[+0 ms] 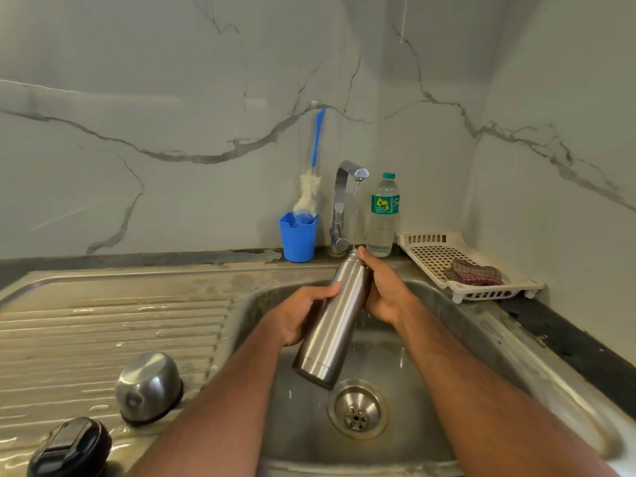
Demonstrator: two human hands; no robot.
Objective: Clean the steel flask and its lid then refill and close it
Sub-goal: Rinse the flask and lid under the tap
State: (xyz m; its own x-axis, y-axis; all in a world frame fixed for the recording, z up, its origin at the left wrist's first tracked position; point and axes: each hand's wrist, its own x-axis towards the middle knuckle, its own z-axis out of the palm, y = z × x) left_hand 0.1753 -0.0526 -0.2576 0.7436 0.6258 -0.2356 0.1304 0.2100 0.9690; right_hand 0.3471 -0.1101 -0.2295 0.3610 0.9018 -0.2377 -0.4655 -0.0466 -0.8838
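Observation:
The steel flask (330, 325) is tilted over the sink basin (406, 366), its mouth up under the thin stream from the tap (347, 187). My left hand (303, 315) grips the flask's middle from the left. My right hand (382, 290) holds its upper part near the neck, thumb by the mouth. On the wet drainboard at the lower left stand the steel cup lid (148, 387), upside down, and the black stopper (70, 449).
A blue cup (298, 239) with a bottle brush (311, 187) stands left of the tap, a plastic water bottle (382, 215) right of it. A white basket (461, 266) holding a dark cloth sits at the right. The drain (358, 409) lies below the flask.

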